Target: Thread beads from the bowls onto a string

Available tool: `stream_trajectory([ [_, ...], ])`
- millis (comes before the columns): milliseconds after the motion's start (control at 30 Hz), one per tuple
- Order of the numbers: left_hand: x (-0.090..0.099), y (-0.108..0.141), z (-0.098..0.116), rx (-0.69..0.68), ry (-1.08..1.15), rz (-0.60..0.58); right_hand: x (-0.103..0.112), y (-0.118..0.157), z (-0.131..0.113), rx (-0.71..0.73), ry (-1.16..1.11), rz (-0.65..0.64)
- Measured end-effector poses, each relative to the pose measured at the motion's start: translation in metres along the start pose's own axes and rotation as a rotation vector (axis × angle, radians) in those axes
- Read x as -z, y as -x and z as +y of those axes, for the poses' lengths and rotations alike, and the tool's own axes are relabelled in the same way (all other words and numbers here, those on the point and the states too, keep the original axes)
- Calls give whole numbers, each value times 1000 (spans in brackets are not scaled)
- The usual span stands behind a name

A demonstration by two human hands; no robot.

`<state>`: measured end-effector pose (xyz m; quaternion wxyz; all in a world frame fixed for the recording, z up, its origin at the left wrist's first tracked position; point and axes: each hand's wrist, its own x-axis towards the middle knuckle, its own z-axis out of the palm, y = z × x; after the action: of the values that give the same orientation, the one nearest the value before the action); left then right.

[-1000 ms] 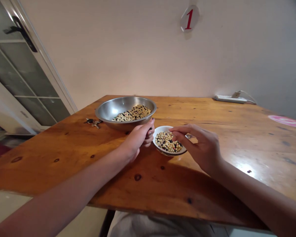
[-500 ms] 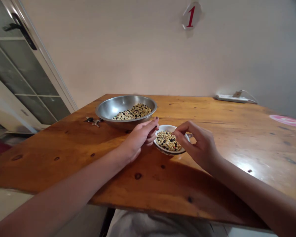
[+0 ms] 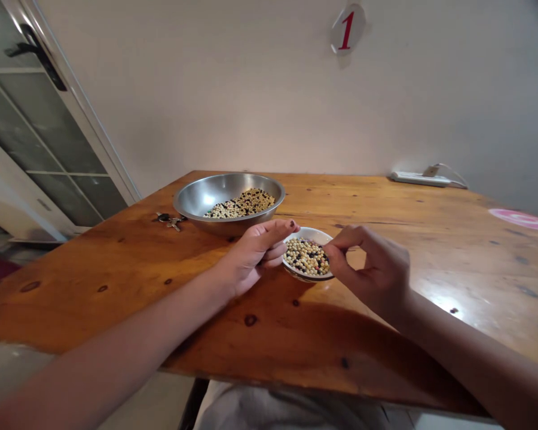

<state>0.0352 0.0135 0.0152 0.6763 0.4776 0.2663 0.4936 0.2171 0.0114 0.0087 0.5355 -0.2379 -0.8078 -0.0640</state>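
Observation:
A small white bowl (image 3: 305,277) with a dark-patterned outside holds cream and black bead-like pieces (image 3: 305,257), a few of them reddish. My left hand (image 3: 262,248) is at its left rim, fingers curled and thumb pressed against the forefinger. At the right rim my right hand (image 3: 370,263) pinches with thumb and forefinger. Whatever lies between the fingertips of either hand is too small to make out. Behind my left hand stands a wide steel bowl (image 3: 195,194) with more of the same pieces (image 3: 246,203).
Keys (image 3: 170,221) lie left of the steel bowl on the wooden table (image 3: 130,298). A white power strip (image 3: 419,178) sits at the back right, and a pink round sticker (image 3: 522,219) is at the right edge. The wall (image 3: 251,89) rises behind.
My right hand has moved right, away from the middle of the small bowl to its right rim. My left hand has turned slightly, its thumb tip shifting right and down. The bowls have stayed put.

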Motion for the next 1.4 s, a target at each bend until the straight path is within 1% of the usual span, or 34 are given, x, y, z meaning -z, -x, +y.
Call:
stream_trajectory([
  [100, -1, 2, 1, 3, 45, -26, -1, -2, -3, 13, 16, 9],
  [233, 1, 5, -1, -10, 47, -83, 0, -3, -7, 2, 26, 35],
  [367, 2, 7, -2, -4, 61, -113, 1, -2, -8, 34, 29, 3],
  [567, -3, 6, 0, 49, 171, -73, -1, -3, -9, 87, 47, -54],
  [700, -4, 6, -1, 81, 236, -93, -3, -3, -9, 103, 19, -85],
  [900, -5, 7, -3, 124, 292, -102, -4, -2, -9, 98, 2, -75],
  [1100, -6, 7, -3, 125, 299, -105, -4, -1, -9, 99, -6, -79],
  [1400, -6, 6, -5, 82, 247, -78, -4, -1, -8, 111, -30, -81],
])
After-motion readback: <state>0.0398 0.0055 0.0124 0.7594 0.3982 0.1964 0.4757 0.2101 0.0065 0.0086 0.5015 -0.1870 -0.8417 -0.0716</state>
